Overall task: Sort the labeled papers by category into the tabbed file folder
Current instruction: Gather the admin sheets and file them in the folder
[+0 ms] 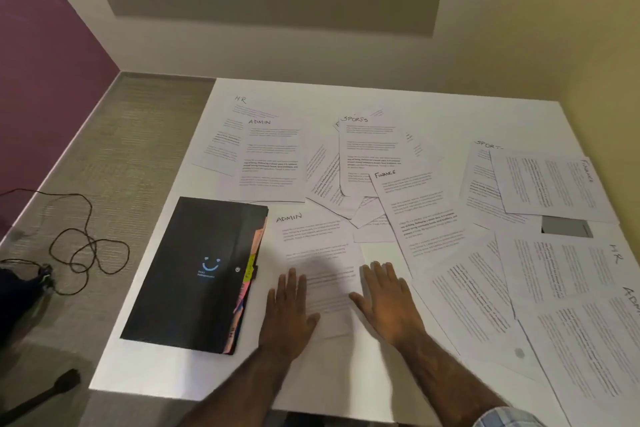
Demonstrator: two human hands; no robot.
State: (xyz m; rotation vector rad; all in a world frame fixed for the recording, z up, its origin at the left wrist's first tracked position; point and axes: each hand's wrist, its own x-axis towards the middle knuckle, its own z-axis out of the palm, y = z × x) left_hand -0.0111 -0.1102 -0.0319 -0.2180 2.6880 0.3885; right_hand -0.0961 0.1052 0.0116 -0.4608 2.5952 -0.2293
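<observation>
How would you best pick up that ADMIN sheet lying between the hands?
Probably its near edge, from the person's side: the ADMIN sheet lies flat on the table, and that edge is free of other papers, so fingers can peel it up.

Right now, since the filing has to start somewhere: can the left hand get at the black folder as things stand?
Probably yes. The left hand lies flat at the left edge of the near ADMIN paper, just beside the closed black folder, whose tabbed edge faces it. Nothing lies between them.
</observation>
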